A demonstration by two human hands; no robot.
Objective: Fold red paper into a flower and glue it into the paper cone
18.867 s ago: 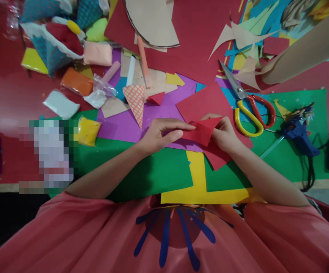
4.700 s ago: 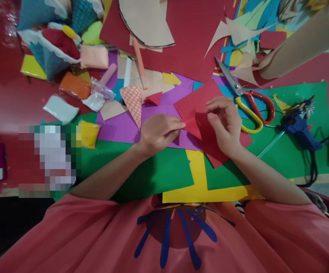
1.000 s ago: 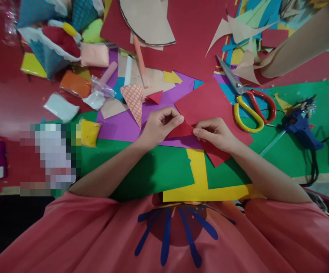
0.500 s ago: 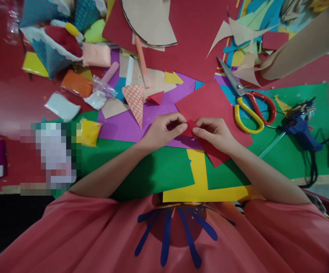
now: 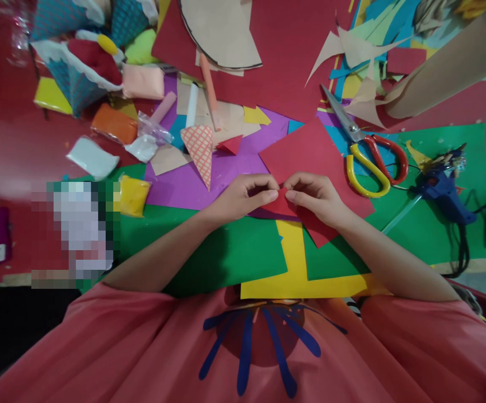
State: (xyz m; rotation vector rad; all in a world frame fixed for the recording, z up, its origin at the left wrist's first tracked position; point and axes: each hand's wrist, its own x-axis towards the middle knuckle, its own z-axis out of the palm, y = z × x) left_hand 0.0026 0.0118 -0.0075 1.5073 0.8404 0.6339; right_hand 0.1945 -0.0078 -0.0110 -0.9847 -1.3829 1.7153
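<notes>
Between my two hands is a small piece of red paper, pinched at its upper edge. My left hand is closed on its left side, thumb against the fingertips. From the right, my right hand pinches the same piece, its thumb almost touching the other thumb. Under and behind the hands lies a larger red sheet, partly covered by my right hand. Scissors with one yellow and one red handle lie to the right of it. A small cone with a lattice pattern rests left of my hands.
A blue glue gun with a glue stick lies on green paper at the right. A cardboard tube stands behind. Clay packets, such as an orange one, and blue cones crowd the left. Purple paper lies beneath.
My hands have come closer together at the top of the small red paper. The paper has turned, and more of it shows below my fingers. The surrounding things have not moved.
</notes>
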